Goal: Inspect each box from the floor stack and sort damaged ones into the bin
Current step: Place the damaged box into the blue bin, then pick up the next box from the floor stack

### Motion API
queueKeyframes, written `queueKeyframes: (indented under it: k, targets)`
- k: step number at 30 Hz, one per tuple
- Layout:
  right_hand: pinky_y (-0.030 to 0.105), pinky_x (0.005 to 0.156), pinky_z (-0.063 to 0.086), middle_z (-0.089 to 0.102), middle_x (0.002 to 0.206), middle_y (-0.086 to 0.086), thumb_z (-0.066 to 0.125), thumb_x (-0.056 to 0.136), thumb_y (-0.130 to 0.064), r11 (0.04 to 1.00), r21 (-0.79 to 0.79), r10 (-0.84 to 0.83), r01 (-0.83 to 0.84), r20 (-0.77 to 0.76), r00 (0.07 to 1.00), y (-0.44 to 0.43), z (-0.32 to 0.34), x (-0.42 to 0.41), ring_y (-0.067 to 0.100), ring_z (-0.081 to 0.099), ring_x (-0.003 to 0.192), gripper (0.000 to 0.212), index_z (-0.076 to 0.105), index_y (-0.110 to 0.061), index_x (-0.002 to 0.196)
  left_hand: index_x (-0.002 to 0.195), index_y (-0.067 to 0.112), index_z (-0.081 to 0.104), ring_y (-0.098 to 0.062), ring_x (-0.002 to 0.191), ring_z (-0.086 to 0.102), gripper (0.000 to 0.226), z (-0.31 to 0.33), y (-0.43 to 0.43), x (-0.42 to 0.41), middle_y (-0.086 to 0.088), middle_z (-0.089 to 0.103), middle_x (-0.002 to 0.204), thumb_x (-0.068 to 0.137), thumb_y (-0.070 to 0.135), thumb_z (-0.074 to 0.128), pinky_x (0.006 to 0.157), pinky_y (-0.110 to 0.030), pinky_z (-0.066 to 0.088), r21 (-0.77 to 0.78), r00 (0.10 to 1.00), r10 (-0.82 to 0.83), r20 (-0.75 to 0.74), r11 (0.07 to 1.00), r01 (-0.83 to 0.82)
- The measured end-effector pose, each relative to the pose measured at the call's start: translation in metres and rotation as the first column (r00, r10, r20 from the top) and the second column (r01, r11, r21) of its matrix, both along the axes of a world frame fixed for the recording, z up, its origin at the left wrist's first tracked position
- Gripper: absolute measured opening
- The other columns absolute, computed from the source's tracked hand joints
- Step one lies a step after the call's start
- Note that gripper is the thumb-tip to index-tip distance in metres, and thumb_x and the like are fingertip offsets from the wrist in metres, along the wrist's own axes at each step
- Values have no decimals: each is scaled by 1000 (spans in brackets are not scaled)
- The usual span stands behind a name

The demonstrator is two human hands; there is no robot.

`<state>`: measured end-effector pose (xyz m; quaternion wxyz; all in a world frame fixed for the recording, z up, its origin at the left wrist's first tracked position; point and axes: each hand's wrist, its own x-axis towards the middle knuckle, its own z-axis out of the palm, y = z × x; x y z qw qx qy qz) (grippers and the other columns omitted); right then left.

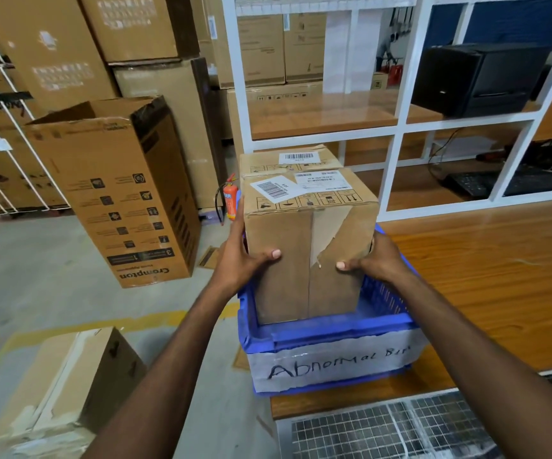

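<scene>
While the left hand (239,256) and the right hand (378,260) grip the cardboard box (287,260) by its sides, thumbs on its near face, its lower part sits inside the blue bin (327,332) on the wooden table (486,276). A second box (268,160) stands just behind at twelve o'clock, and a floor box (69,376) lies at seven.

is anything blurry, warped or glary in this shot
Head view: the wide lens bends the white frame; the box and bin label are sharp; the floor carton at lower left is soft; light glares off the wooden shelf.
</scene>
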<state>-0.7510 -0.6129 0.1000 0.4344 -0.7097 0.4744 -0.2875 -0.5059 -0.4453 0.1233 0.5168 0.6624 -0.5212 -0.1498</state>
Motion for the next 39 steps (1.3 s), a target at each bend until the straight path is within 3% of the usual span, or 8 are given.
queueKeyframes:
  k: [4,10,16,19,26,29,34,39]
  targets:
    - [37,100,51,68,128,0,105,52,-19,999,-33,-5,4,-26,1000,3,4,0,21,61,118,94,59,-19,134,167,34,6,20,114,47,127,-5,2,3,18,46,146,77,19,94,85,7,37,42,999,-36,19,999,35]
    - [33,99,49,62,135,-1,105,53,-19,997,-55,-47,48,16,999,16,13,-3,16,55,119,109,49,-18,147,165,30,16,31,113,46,119,-14,7,5,18,49,143,76,26,95,87,1,45,44,1000,-30,-2,999,30]
    - [37,106,48,61,139,2,102,60,-14,996,-57,-61,61,4,998,30,11,0,22,56,127,102,49,-14,147,162,31,25,-8,134,54,108,-14,15,4,7,51,152,77,42,90,110,-41,51,85,1000,-23,20,996,22]
    - [42,106,50,66,136,8,99,66,-11,982,-125,-153,144,-66,986,32,3,3,30,60,128,85,55,-14,140,162,33,28,-15,133,57,106,-14,12,7,6,57,148,76,38,90,112,-49,50,96,999,-5,32,995,1]
    - [49,106,51,66,137,12,93,73,-16,959,-200,-227,198,-132,965,40,5,6,35,59,128,79,53,-16,141,159,37,31,-16,135,57,105,-16,13,7,8,58,148,72,54,87,110,-52,51,89,1000,4,21,996,-6]
    - [48,104,52,65,137,12,96,70,-18,960,-175,-245,218,-152,958,44,11,4,36,59,128,86,51,-17,143,160,34,28,-16,137,52,105,-10,16,2,6,54,150,73,42,87,112,-51,49,114,1000,-7,20,993,4]
    - [49,110,47,53,152,14,89,76,-6,947,-156,-291,280,-55,955,65,27,-1,37,49,140,104,29,-16,161,168,33,9,-6,137,38,100,-1,38,-13,14,42,155,96,15,76,116,-37,39,110,998,31,-58,994,-24]
    - [44,122,37,31,166,3,86,78,-17,916,-259,-284,306,119,951,108,43,9,26,34,152,103,28,-21,162,167,33,12,-6,149,30,83,-6,74,-21,6,31,167,103,36,66,122,-39,34,-18,976,162,-147,986,-166]
